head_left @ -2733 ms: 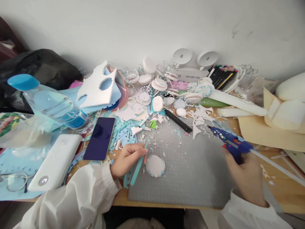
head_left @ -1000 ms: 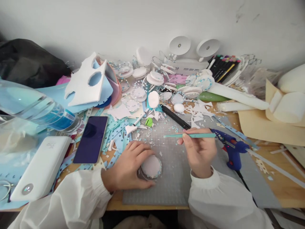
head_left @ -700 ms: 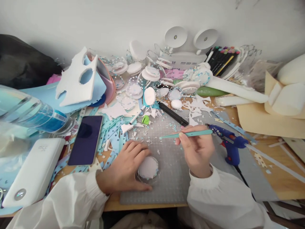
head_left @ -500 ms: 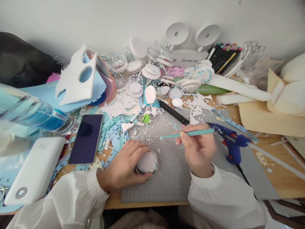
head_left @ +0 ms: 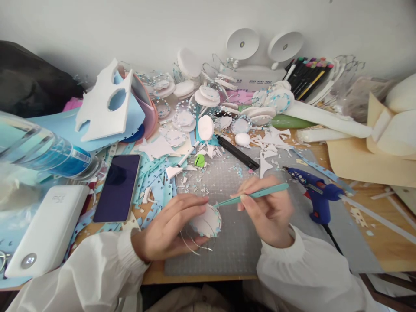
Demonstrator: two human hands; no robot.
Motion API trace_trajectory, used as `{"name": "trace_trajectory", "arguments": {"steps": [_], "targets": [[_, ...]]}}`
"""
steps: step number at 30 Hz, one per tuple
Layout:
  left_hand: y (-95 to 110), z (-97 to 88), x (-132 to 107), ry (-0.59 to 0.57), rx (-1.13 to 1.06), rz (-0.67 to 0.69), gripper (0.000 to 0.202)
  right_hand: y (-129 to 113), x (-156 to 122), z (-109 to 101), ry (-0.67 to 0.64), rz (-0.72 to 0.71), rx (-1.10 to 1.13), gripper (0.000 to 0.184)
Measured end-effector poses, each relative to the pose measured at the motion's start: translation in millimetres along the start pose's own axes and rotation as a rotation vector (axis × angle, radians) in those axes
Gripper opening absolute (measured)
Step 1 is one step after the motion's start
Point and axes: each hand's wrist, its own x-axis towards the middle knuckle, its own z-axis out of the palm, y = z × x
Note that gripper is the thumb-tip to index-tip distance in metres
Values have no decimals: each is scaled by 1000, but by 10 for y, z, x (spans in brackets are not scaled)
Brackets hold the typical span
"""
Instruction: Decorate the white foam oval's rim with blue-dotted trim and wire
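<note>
My left hand (head_left: 169, 227) is closed round a white foam disc (head_left: 206, 220) and tilts it up off the grey cutting mat (head_left: 238, 249). A loop of thin clear wire (head_left: 191, 242) hangs from the disc's lower edge. My right hand (head_left: 266, 212) pinches teal tweezers (head_left: 251, 196), whose tips touch the disc's upper right rim. Both sleeves are white.
A blue glue gun (head_left: 316, 195) lies right of my right hand. A phone (head_left: 117, 187), a white power bank (head_left: 45, 229) and a water bottle (head_left: 42, 151) sit at the left. Foam discs, paper scraps, a black knife (head_left: 237, 152) and markers (head_left: 308, 73) crowd the back.
The glue gun was put down and my right hand took up the tweezers. My left hand raised the disc off the mat, and the tweezer tips came down to its rim.
</note>
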Motion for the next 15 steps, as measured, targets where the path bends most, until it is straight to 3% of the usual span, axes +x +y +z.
{"name": "trace_trajectory", "arguments": {"steps": [15], "targets": [[31, -17, 51, 18, 36, 7, 57, 40, -31, 4, -65, -50, -55, 20]]}}
